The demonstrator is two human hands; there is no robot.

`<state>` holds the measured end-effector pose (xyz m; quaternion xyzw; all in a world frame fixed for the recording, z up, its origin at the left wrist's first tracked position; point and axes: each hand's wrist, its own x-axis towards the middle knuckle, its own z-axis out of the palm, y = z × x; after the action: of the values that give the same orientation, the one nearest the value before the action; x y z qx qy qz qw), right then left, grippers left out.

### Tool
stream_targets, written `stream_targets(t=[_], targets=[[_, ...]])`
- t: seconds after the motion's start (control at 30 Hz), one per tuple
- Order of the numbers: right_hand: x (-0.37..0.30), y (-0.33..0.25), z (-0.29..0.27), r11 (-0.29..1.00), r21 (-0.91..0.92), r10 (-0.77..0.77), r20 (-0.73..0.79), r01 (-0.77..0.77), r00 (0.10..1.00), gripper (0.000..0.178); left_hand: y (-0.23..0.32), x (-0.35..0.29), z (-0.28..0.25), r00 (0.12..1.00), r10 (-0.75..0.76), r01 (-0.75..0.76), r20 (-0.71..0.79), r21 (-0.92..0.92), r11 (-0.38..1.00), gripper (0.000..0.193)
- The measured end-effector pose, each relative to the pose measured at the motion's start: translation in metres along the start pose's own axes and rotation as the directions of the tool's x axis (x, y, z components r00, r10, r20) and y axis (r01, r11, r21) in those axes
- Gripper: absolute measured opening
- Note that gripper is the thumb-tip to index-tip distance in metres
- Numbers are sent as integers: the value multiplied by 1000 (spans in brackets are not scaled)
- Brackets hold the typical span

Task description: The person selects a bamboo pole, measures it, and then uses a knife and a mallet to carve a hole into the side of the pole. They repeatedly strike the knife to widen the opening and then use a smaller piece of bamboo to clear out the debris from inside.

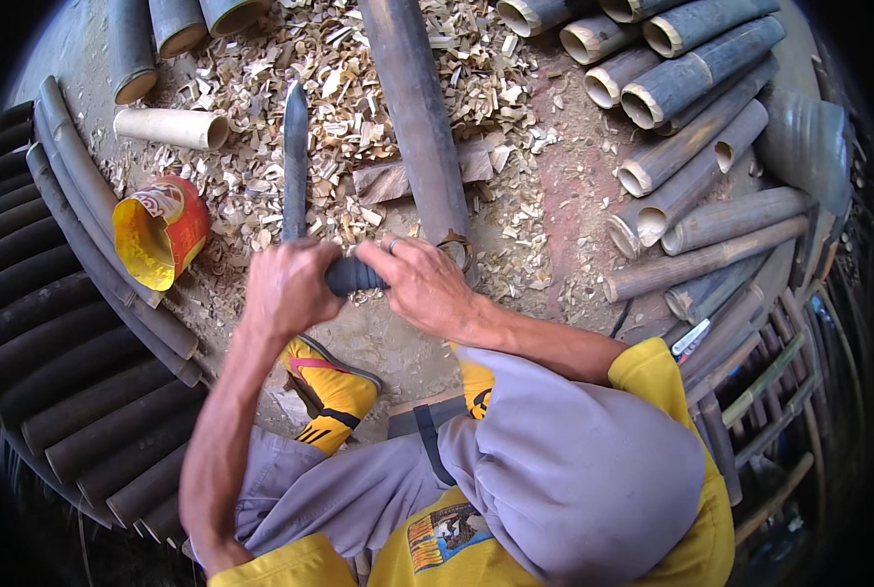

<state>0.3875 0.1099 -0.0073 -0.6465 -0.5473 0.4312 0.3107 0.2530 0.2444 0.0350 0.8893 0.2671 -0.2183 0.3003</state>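
My left hand [290, 287] is closed, and the long grey blade of a machete [296, 161] juts away from it, tip pointing far. Between both hands lies a short dark ribbed cylinder [356, 276]; I cannot tell whether it belongs to the machete. My right hand [427, 284] has its fingers wrapped round the cylinder's right end. Just beyond my right hand is the near end of a thick dark bamboo pole [417, 117], which slants away over a wooden block [378, 183]. The rim of its near end shows beside my right wrist.
Wood chips [334, 83] cover the ground ahead. A cut-open red and yellow container [168, 230] and a pale bamboo piece [168, 127] lie left. Dark bamboo poles [85, 391] line the left edge; cut bamboo tubes [701, 83] are piled right, near a clear plastic container [804, 147].
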Motion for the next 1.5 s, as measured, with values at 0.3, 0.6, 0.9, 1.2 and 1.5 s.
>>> stream_targets(t=[0.3,0.6,0.9,1.2,1.5], targets=[[-12,9,-4,979,69,140,451,-191,881,35,-18,6,28,937,-36,105,347,-183,977,30],[-29,5,15,1000,2,21,145,-21,989,34,-4,-12,14,968,28,-19,250,-37,999,24],[-29,27,-6,940,-74,-163,759,333,630,22,70,-74,103,750,-441,658,492,-490,573,36],[-39,30,-9,820,-116,-230,829,561,509,13,152,-92,182,689,-697,473,197,-851,228,33],[-15,12,8,967,-191,-125,218,168,968,29,13,-41,43,980,-198,196,10,-183,963,24]])
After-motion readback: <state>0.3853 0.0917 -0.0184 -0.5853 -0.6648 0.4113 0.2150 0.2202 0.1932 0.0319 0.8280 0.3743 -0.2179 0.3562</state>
